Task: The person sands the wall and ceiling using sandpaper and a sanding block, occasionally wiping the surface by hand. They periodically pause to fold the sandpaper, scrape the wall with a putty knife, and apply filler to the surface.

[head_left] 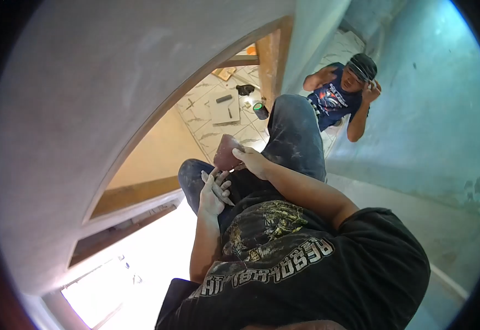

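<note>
A piece of reddish-brown sandpaper (228,153) is pinched in my right hand (252,161), with the thumb lying over its near side. My left hand (212,199) is just below it, fingers curled round a narrow, flat grey strip (223,193) whose exact kind I cannot tell. Its fingertips reach up to the sandpaper's lower edge. Both hands are in front of my lap, over my dusty dark trousers (295,137).
A person (339,96) in a dark blue shirt is at the upper right, hands raised to the head. Beyond an arched opening, a tiled floor holds a pale board (225,113) with tools and a dark cylinder (260,110). Plastered walls (432,104) flank me.
</note>
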Demonstrator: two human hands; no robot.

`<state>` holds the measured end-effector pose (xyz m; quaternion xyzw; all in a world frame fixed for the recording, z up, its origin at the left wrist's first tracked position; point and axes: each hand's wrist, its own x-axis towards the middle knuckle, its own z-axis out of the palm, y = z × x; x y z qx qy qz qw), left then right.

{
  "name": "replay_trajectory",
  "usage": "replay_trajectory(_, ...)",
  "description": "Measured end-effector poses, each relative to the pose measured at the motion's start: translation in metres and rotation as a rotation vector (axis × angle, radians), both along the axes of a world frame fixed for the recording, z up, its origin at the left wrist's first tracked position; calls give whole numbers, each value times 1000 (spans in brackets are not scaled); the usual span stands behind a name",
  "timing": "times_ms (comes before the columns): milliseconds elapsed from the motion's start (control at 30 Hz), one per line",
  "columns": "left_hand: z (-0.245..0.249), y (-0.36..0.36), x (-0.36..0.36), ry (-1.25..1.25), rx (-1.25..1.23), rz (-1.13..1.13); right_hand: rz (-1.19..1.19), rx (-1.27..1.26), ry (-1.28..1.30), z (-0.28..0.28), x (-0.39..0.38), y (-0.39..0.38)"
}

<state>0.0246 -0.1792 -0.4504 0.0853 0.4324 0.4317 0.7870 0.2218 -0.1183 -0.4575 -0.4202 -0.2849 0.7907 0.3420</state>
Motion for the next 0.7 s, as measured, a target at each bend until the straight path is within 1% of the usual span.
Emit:
replay_trajectory(33, 1, 1, 0, -2, -13, -12, -30, 2, 25, 0, -1, 0)
replay_trajectory(67, 2, 2, -1, -1, -25, -20, 10, 2, 24, -2, -1, -1)
replay_trajectory(100, -3, 2, -2, -7, -18, -22, -47, -11, 73, -3, -1, -2)
replay_trajectory(133, 1, 3, 1, 49, -49, -42, -87, -24, 130, -3, -2, -1)
replay_trajectory(167, 6, 5, 3, 109, -78, -34, -100, -17, 78, -3, -4, 0)
replay_trajectory(200, 1, 7, 2, 53, -84, -42, -86, -1, 22, -3, 2, 0)
replay_trajectory(233, 3, 4, 4, 22, -146, -99, -30, -17, -9, -18, 7, 2)
replay_trajectory(267, -39, -2, -7, -176, -64, -124, 41, 72, 8, -10, 10, 3)
replay_trajectory(300, -4, 1, 2, -14, -82, -134, 28, 146, 68, 14, 6, 1)
replay_trajectory(333, -10, 0, 12, 108, 25, 6, 95, 162, 124, 23, 6, 4)
replay_trajectory(367, -9, 6, 10, 118, 7, 14, 37, 114, 115, 18, 6, 4)
replay_trajectory(400, -6, 3, 12, 100, -16, -24, 53, 81, 121, 2, 17, 9)
replay_trajectory(433, -6, -5, 16, 88, -1, 51, 50, 83, 145, -4, 20, 12)
replay_trajectory(500, -3, 0, 14, 119, 69, -37, 88, 91, 111, -9, 19, 19)
replay_trajectory(533, 1, -1, 14, 129, 90, -23, 78, 74, 74, -8, 19, 18)
replay_trajectory(600, 9, -12, 14, 131, 91, 9, 89, 94, 97, -9, 18, 16)
replay_trajectory(633, -4, -9, 11, 124, 77, 40, 95, 89, 102, -17, 13, 21)
replay_trajectory(700, 5, -14, 8, 133, 82, 41, 122, 78, 106, -25, 13, 21)
